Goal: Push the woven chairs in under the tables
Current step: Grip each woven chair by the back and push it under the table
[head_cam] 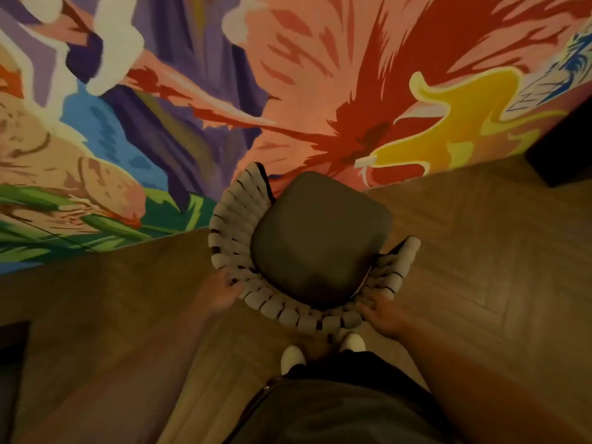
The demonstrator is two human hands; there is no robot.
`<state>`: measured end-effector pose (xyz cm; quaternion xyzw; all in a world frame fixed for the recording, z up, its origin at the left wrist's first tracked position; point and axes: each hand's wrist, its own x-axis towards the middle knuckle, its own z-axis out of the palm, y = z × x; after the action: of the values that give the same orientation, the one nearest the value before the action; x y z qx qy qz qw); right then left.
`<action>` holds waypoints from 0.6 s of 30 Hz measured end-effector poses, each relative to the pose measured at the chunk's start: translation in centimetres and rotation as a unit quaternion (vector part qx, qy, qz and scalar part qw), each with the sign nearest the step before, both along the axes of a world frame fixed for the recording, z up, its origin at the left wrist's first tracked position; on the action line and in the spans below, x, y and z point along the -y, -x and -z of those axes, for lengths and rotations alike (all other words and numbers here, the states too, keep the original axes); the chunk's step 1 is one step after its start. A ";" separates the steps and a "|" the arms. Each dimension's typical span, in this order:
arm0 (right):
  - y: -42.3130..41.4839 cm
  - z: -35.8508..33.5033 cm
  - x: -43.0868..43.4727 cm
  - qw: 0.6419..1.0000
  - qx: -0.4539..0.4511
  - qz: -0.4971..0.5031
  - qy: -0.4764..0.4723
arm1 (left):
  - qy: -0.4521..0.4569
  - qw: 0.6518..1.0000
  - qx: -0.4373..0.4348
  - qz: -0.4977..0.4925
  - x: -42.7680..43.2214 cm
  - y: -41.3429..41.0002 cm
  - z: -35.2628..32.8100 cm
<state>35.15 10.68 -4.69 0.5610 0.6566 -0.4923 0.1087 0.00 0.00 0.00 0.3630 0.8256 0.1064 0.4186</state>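
Woven pale cord is wrapping the curved back of the chair (282,307), which is standing at the centre of the frame on the wooden floor (480,251), its dark seat cushion (320,238) pointing toward the painted wall (288,75) filling the upper half. The left hand (221,291) is gripping the backrest at its left side, fingers curled over the weave. The right hand (382,314) is clasping the backrest at the lower right, fingers closed on the rim. Two white shoes (293,357) are showing just below the chair, above dark trousers (336,405) at the bottom centre. Something dark is sitting at the right edge, too cropped to identify.
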 end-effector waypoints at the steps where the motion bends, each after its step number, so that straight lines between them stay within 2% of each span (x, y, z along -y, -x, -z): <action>1: -0.3 0.3 0.1 1.000 0.000 0.015 0.009 | 0.003 1.000 -0.009 -0.003 -0.2 -0.4 0.2; 5: -1.1 0.9 0.5 0.998 0.011 0.026 0.051 | 0.042 0.998 -0.012 -0.034 -0.5 -2.1 0.6; 9: -2.0 3.5 0.0 0.989 -0.001 0.129 0.074 | 0.056 0.994 0.013 -0.093 -1.0 -4.3 1.1; 13: -1.4 3.1 0.4 0.971 -0.020 0.226 0.068 | 0.046 0.986 0.048 -0.153 -1.7 -4.9 2.7; 16: -0.7 3.8 1.3 0.941 -0.017 0.329 0.080 | 0.035 0.980 0.050 -0.191 -2.1 -4.0 3.9; 18: 0.3 4.5 2.4 0.901 -0.020 0.420 0.105 | 0.023 0.976 0.034 -0.216 -2.6 -2.5 4.9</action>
<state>34.88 8.27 -9.23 0.7600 0.3072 -0.5693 -0.0631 2.55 2.64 -4.95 0.1625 0.8723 0.1871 0.4216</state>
